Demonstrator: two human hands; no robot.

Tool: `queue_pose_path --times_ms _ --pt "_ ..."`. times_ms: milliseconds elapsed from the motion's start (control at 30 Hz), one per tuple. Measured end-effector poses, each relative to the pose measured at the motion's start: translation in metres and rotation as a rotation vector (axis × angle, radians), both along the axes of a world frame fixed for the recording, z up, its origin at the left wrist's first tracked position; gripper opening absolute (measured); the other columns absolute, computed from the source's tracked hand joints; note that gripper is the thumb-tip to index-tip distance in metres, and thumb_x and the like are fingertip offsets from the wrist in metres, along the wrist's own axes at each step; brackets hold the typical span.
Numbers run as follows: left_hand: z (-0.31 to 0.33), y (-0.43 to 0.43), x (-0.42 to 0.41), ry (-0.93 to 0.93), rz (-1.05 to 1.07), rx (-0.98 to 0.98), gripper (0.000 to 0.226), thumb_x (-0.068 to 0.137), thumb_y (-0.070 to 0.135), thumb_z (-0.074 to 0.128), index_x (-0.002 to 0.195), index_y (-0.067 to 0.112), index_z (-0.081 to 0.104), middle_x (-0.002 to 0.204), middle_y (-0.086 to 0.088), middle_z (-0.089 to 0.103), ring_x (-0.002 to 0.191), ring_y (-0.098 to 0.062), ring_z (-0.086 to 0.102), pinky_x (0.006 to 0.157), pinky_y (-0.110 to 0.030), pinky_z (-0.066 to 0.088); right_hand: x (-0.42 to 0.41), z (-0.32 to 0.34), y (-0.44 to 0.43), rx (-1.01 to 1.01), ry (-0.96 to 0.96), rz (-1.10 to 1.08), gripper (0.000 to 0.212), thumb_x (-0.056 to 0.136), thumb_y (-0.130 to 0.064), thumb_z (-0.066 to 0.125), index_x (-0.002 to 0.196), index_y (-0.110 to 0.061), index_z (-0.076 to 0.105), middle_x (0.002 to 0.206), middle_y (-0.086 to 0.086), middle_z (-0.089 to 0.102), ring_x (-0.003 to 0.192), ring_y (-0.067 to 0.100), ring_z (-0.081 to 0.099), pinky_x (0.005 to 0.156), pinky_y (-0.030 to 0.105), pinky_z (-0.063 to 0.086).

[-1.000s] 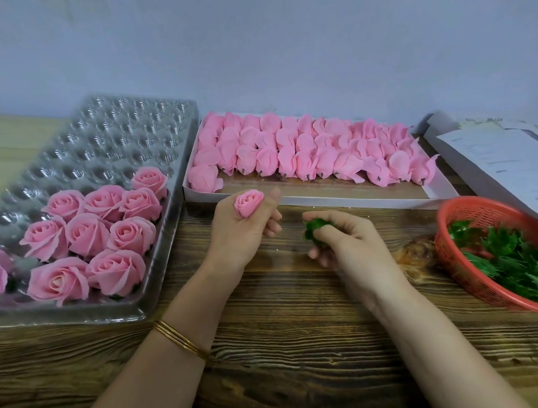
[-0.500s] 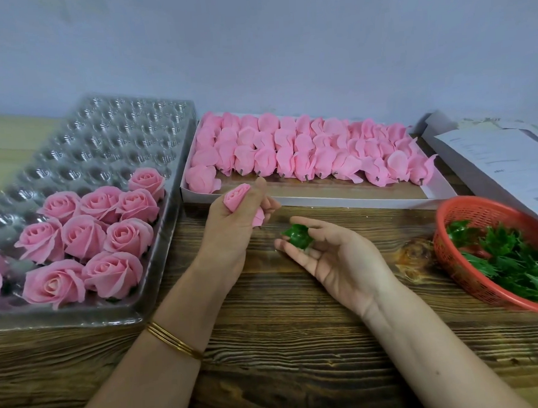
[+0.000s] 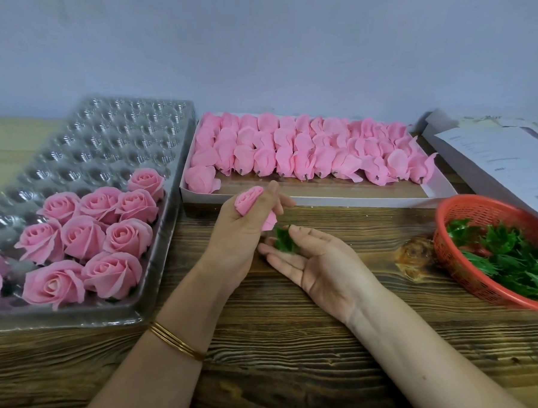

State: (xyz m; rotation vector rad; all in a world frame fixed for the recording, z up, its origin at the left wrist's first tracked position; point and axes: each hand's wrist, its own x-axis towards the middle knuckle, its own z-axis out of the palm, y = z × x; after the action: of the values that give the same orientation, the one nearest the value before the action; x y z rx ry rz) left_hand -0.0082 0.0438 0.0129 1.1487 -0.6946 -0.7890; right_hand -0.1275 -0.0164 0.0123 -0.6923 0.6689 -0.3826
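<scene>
My left hand (image 3: 238,236) grips a pink rose bud (image 3: 249,200), its top poking out above my fingers and its base just above the green piece. My right hand (image 3: 317,263) lies palm up beside it on the wooden table. A small green leaf calyx (image 3: 283,239) rests on its fingers with the thumb against it. The two hands nearly touch at the calyx.
A clear plastic cell tray (image 3: 102,144) at the left holds several finished pink roses (image 3: 85,235). A white box (image 3: 435,190) behind my hands holds rows of pink buds (image 3: 305,152). A red basket (image 3: 467,212) of green calyxes stands at the right, with papers (image 3: 502,160) behind it.
My right hand turned palm up and opened, showing the green calyx on its fingers. My left hand tilted the rose bud and brought its base down toward the calyx.
</scene>
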Motion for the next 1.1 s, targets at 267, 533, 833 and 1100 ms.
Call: queue_pose_path --times_ms 267,533,833,1100 --pt "-0.0027 -0.0018 -0.0041 -0.018 -0.041 0.008 0.037 0.09 0.043 0.058 0.057 0.027 0.06 0.093 0.003 0.074 0.092 -0.004 0.065 0.075 -0.016 0.053 0.0052 -0.0008 0.0079 -0.062 0.003 0.003 0.016 0.096 -0.013 0.057 0.092 -0.005 0.07 0.077 0.012 0.07 0.056 0.012 0.06 0.049 0.016 0.048" --pt "0.0007 -0.0012 -0.0055 0.005 0.005 0.035 0.032 0.083 0.04 0.058 0.062 0.016 0.056 0.096 -0.004 0.072 0.093 -0.009 0.063 0.08 -0.02 0.052 0.0088 0.0 0.0085 0.044 -0.087 -0.016 0.018 0.094 -0.01 0.058 0.1 0.003 0.068 0.08 0.017 0.069 0.064 0.019 0.067 0.057 0.019 0.056" --pt "0.003 -0.0002 -0.0058 0.014 -0.009 0.086 0.034 0.08 0.047 0.058 0.064 0.016 0.056 0.101 -0.004 0.073 0.094 -0.016 0.062 0.075 -0.03 0.049 0.006 -0.0013 0.0065 0.103 -0.137 0.019 0.026 0.098 -0.011 0.045 0.1 0.004 0.066 0.086 0.019 0.071 0.076 0.027 0.071 0.062 0.025 0.058" --pt "0.0009 -0.0018 -0.0052 0.023 -0.028 0.071 0.034 0.082 0.044 0.058 0.065 0.015 0.056 0.096 -0.001 0.073 0.085 -0.009 0.065 0.074 -0.023 0.054 0.0061 -0.0027 0.006 0.037 -0.156 0.015 0.025 0.098 0.001 0.044 0.106 0.002 0.068 0.094 0.016 0.073 0.079 0.021 0.073 0.07 0.025 0.059"
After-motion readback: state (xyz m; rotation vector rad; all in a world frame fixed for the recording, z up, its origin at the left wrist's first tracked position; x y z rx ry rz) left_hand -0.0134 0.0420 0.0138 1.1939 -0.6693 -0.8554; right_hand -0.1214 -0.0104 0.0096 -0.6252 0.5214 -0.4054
